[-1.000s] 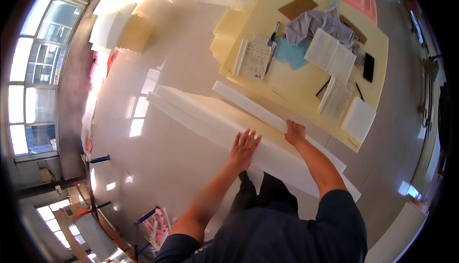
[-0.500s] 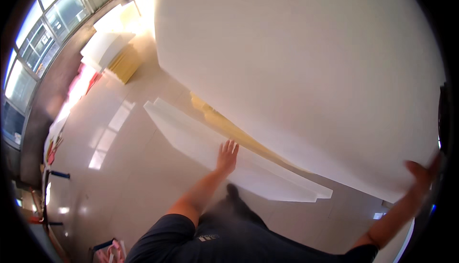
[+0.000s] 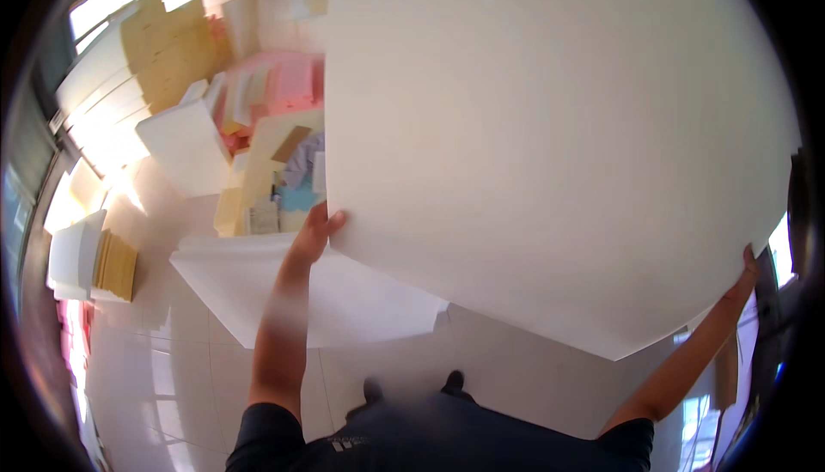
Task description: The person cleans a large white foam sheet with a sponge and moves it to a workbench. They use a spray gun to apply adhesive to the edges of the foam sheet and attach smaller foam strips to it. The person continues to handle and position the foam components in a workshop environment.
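A large white sheet (image 3: pixel 541 128) fills the middle and right of the view, raised in front of me. At its lower left corner my left hand (image 3: pixel 320 230) grips the side edge, thumb on the front face and fingers behind it. Far to the right, my right hand (image 3: pixel 749 267) is closed on the opposite edge with its thumb showing; its fingers are hidden behind the sheet. Below and behind my left forearm, another white sheet (image 3: pixel 378 304) hangs over an edge, partly covered by the raised one.
A cluttered worktop (image 3: pixel 262 182) with cloth and small items lies beyond my left hand. Behind it are pink blocks (image 3: pixel 294 83), a leaning white panel (image 3: pixel 185 146) and tall cream stacks (image 3: pixel 172 47). A yellow stack (image 3: pixel 117 266) stands left on the tiled floor (image 3: pixel 258 386).
My left hand has left the lower white sheets and taken hold of the large sheet's left edge. My right hand now grips its right edge. The view has turned, bringing the worktop into sight.
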A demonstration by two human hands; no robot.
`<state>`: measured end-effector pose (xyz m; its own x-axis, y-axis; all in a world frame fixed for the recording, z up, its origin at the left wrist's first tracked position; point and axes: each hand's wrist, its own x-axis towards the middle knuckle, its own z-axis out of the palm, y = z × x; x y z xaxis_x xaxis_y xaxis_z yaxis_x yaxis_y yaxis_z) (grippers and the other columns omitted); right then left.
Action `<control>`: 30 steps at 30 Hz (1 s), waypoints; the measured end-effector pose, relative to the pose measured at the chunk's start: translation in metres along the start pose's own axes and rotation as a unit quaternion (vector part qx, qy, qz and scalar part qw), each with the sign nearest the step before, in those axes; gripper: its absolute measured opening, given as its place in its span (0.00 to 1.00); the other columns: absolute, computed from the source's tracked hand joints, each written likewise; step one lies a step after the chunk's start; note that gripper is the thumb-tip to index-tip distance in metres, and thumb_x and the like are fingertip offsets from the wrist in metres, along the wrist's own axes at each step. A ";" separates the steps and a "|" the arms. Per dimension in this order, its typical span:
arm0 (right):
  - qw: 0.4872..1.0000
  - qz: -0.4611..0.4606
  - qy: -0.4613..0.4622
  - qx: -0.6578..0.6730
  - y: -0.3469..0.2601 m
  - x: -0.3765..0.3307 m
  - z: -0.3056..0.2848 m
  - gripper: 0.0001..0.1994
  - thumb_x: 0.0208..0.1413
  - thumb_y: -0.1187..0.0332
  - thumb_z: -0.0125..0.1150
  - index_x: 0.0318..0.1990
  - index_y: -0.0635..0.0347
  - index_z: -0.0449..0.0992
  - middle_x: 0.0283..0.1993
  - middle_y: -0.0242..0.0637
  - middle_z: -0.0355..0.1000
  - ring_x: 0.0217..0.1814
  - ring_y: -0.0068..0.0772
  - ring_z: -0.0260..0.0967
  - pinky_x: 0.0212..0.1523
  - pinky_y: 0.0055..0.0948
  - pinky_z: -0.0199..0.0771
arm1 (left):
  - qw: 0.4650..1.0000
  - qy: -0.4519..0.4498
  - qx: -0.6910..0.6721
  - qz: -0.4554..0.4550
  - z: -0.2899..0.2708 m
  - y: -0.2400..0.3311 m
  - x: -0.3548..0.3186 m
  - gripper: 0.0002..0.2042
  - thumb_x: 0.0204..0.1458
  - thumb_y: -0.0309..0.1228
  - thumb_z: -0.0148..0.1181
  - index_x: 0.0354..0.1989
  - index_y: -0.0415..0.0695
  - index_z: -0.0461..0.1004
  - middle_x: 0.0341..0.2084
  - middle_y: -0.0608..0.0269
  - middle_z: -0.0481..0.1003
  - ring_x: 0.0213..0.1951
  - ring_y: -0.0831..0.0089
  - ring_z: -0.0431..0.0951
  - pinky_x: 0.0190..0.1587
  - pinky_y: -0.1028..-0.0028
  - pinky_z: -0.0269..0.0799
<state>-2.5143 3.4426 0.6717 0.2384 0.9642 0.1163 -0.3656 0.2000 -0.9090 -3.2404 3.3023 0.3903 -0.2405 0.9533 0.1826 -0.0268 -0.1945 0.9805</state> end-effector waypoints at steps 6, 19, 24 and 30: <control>0.996 0.013 0.088 0.010 0.021 0.011 -0.210 0.33 0.58 0.56 0.55 0.66 0.64 0.57 0.61 0.50 0.65 0.63 0.51 0.62 0.63 0.50 0.62 | 0.994 -0.100 -0.010 -0.047 0.188 0.029 0.041 0.31 0.55 0.41 0.63 0.63 0.37 0.62 0.48 0.58 0.75 0.50 0.71 0.73 0.52 0.68 0.71; 0.981 -0.003 0.193 -0.030 -0.005 0.010 -0.547 0.31 0.58 0.55 0.55 0.65 0.61 0.59 0.61 0.47 0.64 0.61 0.49 0.63 0.60 0.49 0.64 | 0.902 -0.424 0.058 0.054 0.588 0.024 0.145 0.39 0.52 0.36 0.63 0.71 0.44 0.51 0.65 0.57 0.61 0.64 0.65 0.62 0.66 0.65 0.56; 0.980 0.024 0.191 -0.051 0.004 0.061 -0.593 0.31 0.58 0.54 0.55 0.65 0.60 0.60 0.62 0.46 0.64 0.61 0.48 0.64 0.59 0.49 0.65 | 0.825 -0.502 -0.227 -0.127 0.662 0.031 0.241 0.39 0.50 0.37 0.58 0.72 0.46 0.50 0.67 0.57 0.58 0.66 0.61 0.60 0.67 0.63 0.54; 0.979 0.022 0.177 -0.101 0.025 0.148 -0.618 0.30 0.58 0.54 0.56 0.65 0.59 0.60 0.62 0.45 0.64 0.60 0.47 0.64 0.57 0.49 0.66 | 0.810 -0.457 -0.263 -0.258 0.750 -0.048 0.384 0.35 0.51 0.43 0.57 0.69 0.48 0.58 0.63 0.54 0.63 0.62 0.60 0.66 0.64 0.63 0.59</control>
<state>-1.9321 3.4823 0.4191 0.5368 0.8428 -0.0375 -0.2050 0.0872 -0.9749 -2.6035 3.8510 0.4672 0.7467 0.6646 -0.0293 -0.3612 0.4420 0.8211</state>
